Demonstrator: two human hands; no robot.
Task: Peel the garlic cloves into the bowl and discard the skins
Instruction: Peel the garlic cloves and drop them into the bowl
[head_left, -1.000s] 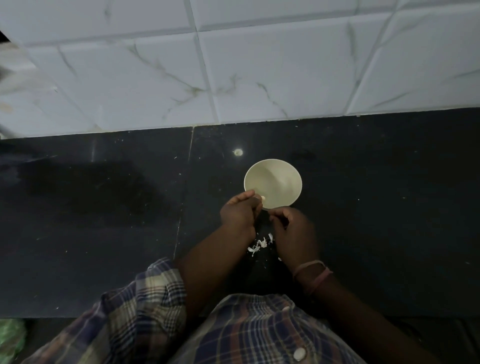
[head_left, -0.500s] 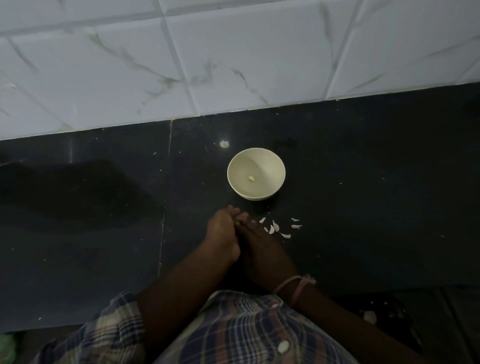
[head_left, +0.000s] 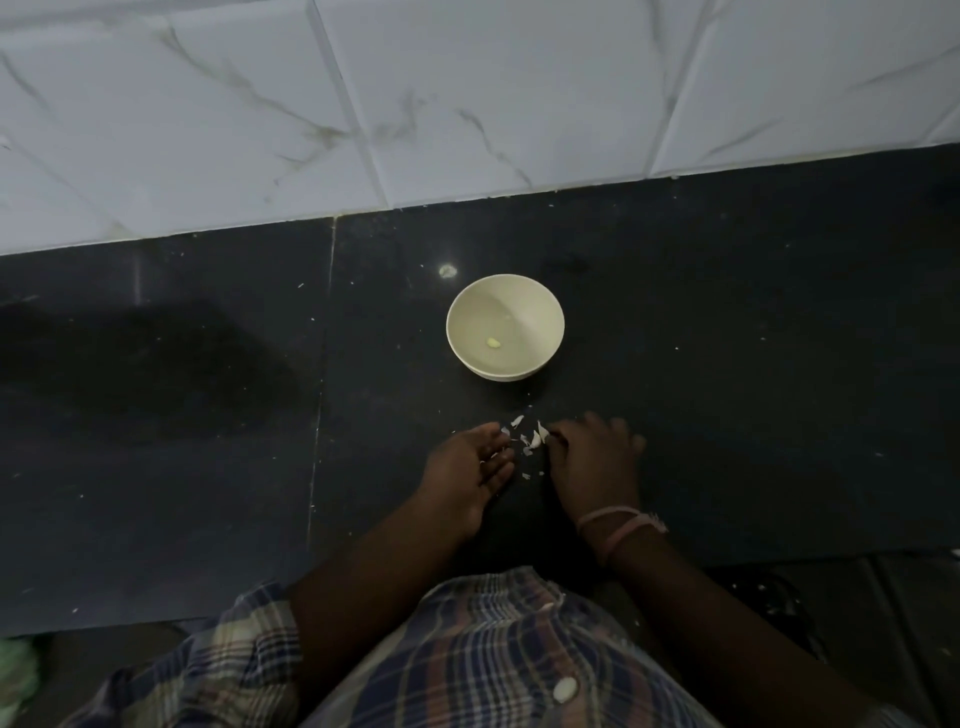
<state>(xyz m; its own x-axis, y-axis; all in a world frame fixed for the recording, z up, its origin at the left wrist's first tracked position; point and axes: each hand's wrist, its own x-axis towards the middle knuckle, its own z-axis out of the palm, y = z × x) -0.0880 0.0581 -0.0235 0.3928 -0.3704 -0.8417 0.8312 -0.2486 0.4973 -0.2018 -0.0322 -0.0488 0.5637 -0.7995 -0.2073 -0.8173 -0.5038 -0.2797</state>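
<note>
A small cream bowl stands on the black counter and holds one peeled garlic clove. Several white garlic skins lie scattered on the counter just in front of the bowl. My left hand rests palm-up beside the skins, its fingers loosely cupped toward them. My right hand lies palm-down on the other side, fingers against the counter and touching the skins. The skins sit between the two hands.
A white marble-tiled wall rises behind the counter. A seam runs through the counter left of the bowl. The counter's front edge is near my checked shirt. A dark bin with scraps sits below right.
The left hand dropped a peeled clove into the bowl, then both hands came down to the counter. They have since parted, and the skins now lie gathered between them.
</note>
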